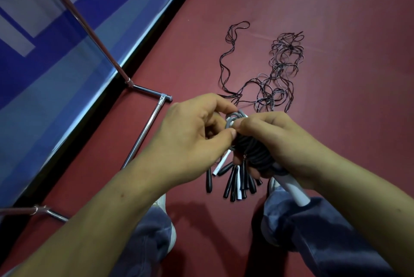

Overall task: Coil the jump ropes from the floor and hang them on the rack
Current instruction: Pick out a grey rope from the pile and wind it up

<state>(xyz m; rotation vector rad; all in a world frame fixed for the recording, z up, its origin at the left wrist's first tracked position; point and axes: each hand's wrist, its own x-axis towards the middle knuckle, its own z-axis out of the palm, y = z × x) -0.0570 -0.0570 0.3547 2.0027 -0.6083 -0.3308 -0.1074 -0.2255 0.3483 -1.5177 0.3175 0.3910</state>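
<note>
while both hands meet at frame centre, the left hand point(190, 135) pinches a grey cord loop point(235, 117) at the top of the coiled bundle point(252, 152), and the right hand point(277, 142) grips the bundle's black coils, handles point(234, 183) dangling below. loose ropes point(281, 70) lie tangled on the red floor point(336, 14) in the upper right, bare floor all round them. rack point(146, 127) tubes run beside the blue panel point(56, 57) edge at left, apart from the hands.

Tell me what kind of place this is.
Probably a sports hall or gym: dark red court-style floor, a blue and white barrier board along its edge, and tangled jump ropes near a chrome rack.
</note>
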